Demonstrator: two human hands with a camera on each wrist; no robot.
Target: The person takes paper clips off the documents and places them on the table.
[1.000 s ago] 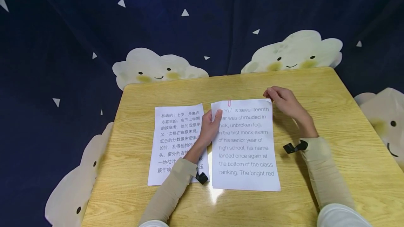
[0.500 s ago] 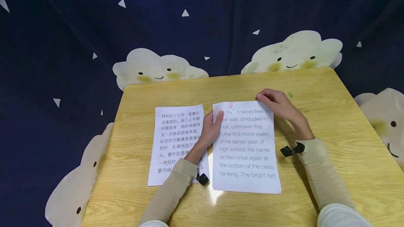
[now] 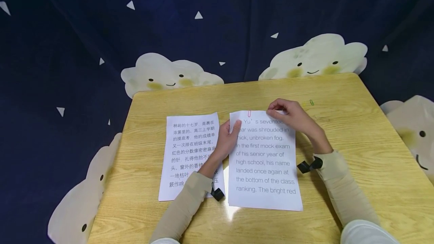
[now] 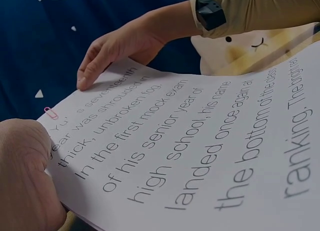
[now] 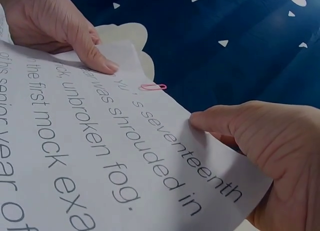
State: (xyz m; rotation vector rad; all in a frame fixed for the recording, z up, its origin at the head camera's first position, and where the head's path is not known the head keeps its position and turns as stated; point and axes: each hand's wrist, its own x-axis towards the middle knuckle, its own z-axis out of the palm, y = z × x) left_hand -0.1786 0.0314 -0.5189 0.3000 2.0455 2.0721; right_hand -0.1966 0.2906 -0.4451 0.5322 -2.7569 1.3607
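Observation:
A stack of paper sheets (image 3: 264, 165) printed in English is held by both hands, tilted up toward the head camera. Along its left edge grips my left hand (image 3: 228, 138), thumb flat on the top sheet and fingers behind. A pink paper clip (image 3: 249, 113) sits on the top edge, left of the middle; the right wrist view shows this clip (image 5: 152, 87) plainly. To the right of it, my right hand (image 3: 293, 118) pinches the same edge, thumb (image 5: 212, 120) in front and fingers mostly hidden behind the paper.
Left of the stack, a sheet printed in Chinese (image 3: 188, 150) lies on the wooden table (image 3: 356, 134), partly under the left forearm. Beyond the right hand lie a green paper clip (image 3: 312, 102) and a small yellow one (image 3: 303, 104). A dark blue curtain (image 3: 244, 18) hangs behind the table.
My right hand has moved left along the top edge from the corner toward the pink clip, uncovering the green and yellow clips. The stack has shifted slightly down; the left hand keeps its grip.

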